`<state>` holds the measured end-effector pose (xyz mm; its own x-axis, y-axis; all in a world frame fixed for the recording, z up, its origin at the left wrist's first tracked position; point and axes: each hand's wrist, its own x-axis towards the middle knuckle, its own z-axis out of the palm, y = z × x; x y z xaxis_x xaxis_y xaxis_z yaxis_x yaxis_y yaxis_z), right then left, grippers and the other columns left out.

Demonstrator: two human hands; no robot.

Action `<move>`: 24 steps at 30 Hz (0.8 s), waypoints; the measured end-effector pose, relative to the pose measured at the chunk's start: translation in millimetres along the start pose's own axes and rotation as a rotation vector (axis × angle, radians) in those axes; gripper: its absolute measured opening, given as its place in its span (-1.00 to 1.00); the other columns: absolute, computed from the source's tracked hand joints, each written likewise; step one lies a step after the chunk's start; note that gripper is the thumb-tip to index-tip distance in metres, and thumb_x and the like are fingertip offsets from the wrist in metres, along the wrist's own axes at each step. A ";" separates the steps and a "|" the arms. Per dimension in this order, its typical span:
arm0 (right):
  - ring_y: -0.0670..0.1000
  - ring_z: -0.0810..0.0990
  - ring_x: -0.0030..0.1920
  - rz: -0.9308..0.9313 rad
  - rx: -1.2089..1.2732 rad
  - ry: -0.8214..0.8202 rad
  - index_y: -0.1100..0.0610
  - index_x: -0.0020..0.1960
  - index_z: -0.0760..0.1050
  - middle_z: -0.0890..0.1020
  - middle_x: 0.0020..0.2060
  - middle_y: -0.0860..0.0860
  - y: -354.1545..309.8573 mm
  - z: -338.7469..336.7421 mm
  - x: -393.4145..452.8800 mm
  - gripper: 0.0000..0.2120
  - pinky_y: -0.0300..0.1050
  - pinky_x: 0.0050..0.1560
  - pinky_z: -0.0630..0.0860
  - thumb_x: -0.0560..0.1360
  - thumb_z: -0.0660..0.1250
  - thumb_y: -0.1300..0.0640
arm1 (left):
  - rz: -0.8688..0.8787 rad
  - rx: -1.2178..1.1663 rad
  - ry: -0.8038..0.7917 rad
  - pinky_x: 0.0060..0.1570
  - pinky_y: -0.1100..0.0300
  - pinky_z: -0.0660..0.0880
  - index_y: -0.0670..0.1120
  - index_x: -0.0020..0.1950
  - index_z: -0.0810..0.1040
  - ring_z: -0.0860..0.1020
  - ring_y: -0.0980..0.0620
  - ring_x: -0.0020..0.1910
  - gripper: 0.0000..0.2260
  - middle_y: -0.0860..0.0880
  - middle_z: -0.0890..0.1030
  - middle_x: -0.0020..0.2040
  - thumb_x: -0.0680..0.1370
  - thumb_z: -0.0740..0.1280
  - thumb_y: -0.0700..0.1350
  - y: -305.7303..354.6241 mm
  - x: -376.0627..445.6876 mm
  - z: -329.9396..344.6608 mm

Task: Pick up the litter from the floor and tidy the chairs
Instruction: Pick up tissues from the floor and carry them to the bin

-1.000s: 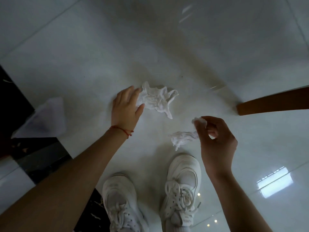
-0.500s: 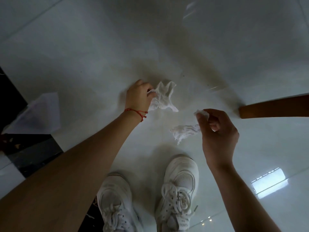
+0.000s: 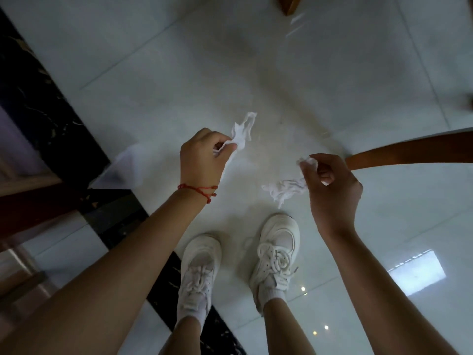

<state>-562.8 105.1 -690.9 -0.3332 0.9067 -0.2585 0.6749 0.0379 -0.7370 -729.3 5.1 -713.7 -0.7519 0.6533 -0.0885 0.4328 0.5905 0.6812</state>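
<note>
Head view: the left hand (image 3: 202, 156) is curled closed around a crumpled white tissue (image 3: 242, 131), held clear of the white tiled floor (image 3: 179, 73). The right hand (image 3: 330, 185) pinches a second tissue (image 3: 286, 188) between thumb and fingertips; its loose end hangs above the white sneakers (image 3: 277, 249). A wooden chair leg (image 3: 409, 153) lies just beside the right hand.
</note>
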 end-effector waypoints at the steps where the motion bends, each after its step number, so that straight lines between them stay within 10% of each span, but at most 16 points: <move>1: -0.12 0.55 -0.32 0.000 -0.001 -0.004 0.10 -0.14 0.56 0.58 -0.33 -0.11 -10.0 -5.7 -3.9 -0.94 -0.36 -0.24 0.45 0.44 0.37 0.11 | 0.018 -0.001 -0.002 -0.30 0.24 0.35 -0.31 -0.27 0.60 0.55 -0.17 -0.38 -0.91 -0.25 0.61 -0.33 0.36 0.45 -0.29 9.0 -2.5 -14.3; 24: -0.15 0.49 -0.30 -0.130 -0.096 0.115 0.15 -0.03 0.53 0.53 -0.25 -0.08 -283.7 -225.2 -157.2 -0.89 -0.49 -0.24 0.34 0.47 0.35 0.14 | 0.366 0.081 -0.024 -0.47 0.06 0.53 -0.30 -0.31 0.60 0.55 -0.12 -0.44 -0.89 -0.23 0.55 -0.39 0.28 0.51 -0.34 236.0 -45.7 -352.2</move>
<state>-553.6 46.3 -300.5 -0.3481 0.9333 -0.0884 0.6927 0.1925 -0.6950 -768.0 -52.3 -293.0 -0.5287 0.8385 0.1323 0.7094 0.3508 0.6113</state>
